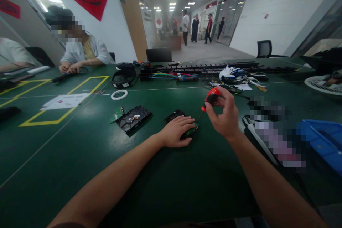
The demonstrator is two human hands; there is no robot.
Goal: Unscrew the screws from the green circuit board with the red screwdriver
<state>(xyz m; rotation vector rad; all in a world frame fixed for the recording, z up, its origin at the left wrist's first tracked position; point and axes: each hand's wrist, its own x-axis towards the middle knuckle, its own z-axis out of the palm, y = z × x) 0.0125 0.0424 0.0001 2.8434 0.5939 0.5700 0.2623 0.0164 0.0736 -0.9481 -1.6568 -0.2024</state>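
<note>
My right hand (223,115) is closed around the red and black handle of a screwdriver (213,96). The shaft slants down to the left, and its tip meets the right edge of a hard drive (175,114), at its green circuit board. My left hand (177,131) lies flat across that drive with its fingers stretched out, covering much of it. To the left rests a second hard drive (133,118) with small metal parts on top. A loose green circuit board (117,114) touches its left side.
A white ring (119,94) and a black headset-like strap (123,77) lie beyond the drives. Black rails with coloured wires (173,75) and white-blue gloves (231,73) line the back. A blue bin (320,139) stands right. Across the table, a person (84,51) handles a dark object.
</note>
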